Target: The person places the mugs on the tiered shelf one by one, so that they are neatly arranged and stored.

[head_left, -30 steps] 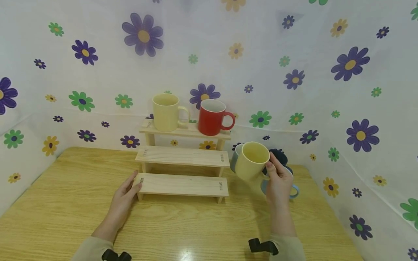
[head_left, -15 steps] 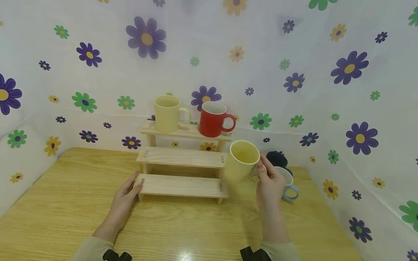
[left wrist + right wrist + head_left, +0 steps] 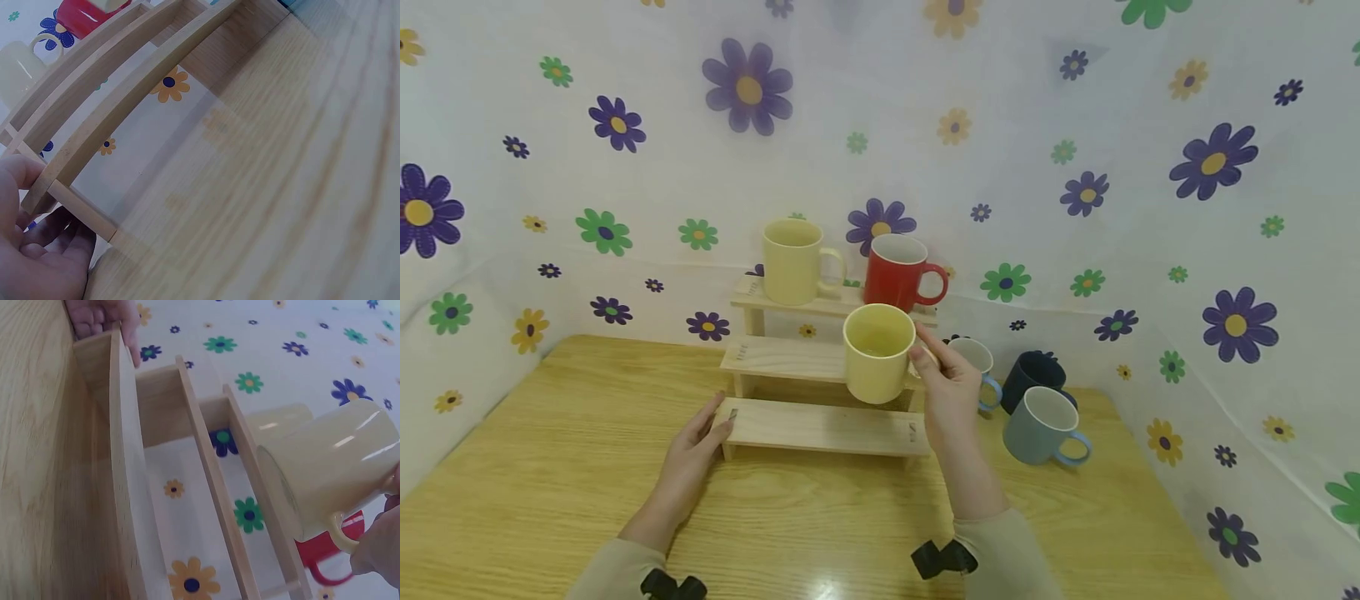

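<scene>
My right hand [image 3: 951,392] grips a yellow mug [image 3: 877,358] by its handle, in the air in front of the middle step of a three-step wooden shelf [image 3: 820,427]. In the right wrist view the held mug [image 3: 331,469] hides part of the cream mug and the red mug. My left hand [image 3: 691,450] holds the left end of the lowest step, thumb on top; in the left wrist view its fingers [image 3: 59,240] curl beside the shelf's leg. On the top step stand a cream-yellow mug [image 3: 792,262] and a red mug [image 3: 895,271], handles to the right.
Right of the shelf, on the wooden table [image 3: 587,433], stand a blue mug [image 3: 1037,433] with a white inside, a dark navy mug [image 3: 1030,379] and another mug [image 3: 973,354] with a blue handle, partly behind my right hand. A flower-patterned cloth [image 3: 1000,167] hangs behind.
My right hand has carried the yellow mug leftward from above the other mugs to in front of the middle step. The mugs at right have come into fuller view. My left hand stays at the shelf.
</scene>
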Tool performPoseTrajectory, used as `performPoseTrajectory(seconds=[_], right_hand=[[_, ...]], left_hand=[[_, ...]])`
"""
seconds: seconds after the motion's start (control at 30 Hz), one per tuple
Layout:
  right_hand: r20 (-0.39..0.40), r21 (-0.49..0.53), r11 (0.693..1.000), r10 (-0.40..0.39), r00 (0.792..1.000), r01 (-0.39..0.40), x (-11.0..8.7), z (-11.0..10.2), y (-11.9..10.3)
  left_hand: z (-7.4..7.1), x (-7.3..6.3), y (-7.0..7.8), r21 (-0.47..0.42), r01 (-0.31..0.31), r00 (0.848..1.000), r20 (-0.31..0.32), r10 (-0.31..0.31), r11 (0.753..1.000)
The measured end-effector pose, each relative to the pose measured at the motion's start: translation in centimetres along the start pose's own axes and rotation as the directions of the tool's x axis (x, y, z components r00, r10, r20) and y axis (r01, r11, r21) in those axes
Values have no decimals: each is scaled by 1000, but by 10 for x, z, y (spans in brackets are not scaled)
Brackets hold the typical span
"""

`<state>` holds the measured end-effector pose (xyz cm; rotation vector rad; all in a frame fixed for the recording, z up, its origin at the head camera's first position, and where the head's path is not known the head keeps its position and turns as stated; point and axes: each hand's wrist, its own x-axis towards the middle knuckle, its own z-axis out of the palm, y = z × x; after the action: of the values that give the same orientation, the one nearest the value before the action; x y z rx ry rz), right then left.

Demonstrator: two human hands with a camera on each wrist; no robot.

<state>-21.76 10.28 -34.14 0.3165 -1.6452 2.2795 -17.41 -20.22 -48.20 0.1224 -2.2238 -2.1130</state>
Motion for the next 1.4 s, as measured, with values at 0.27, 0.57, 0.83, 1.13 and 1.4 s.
performPoseTrajectory(seconds=[0.27, 0.57, 0.83, 1.13, 1.4], right_hand=[[84, -92, 996, -6, 996, 13, 13, 38, 17], [175, -140, 988, -42, 984, 67, 24, 71, 31], [174, -190, 982, 9, 985, 25, 31, 94, 48], [176, -211, 978, 29, 984, 9, 36, 107, 58], [210, -224, 975, 44, 977, 4, 43, 107, 65]], left_hand=[[0, 0, -1, 13, -3, 1000, 1, 3, 1000], [-1, 1, 2, 15, 6, 1000, -6, -6, 1000], [-1, 1, 1, 11, 7, 1000, -7, -7, 1000], [-1, 1, 0, 23, 11, 1000, -1, -11, 1000], [-1, 1, 1, 28, 11, 1000, -2, -11, 1000]])
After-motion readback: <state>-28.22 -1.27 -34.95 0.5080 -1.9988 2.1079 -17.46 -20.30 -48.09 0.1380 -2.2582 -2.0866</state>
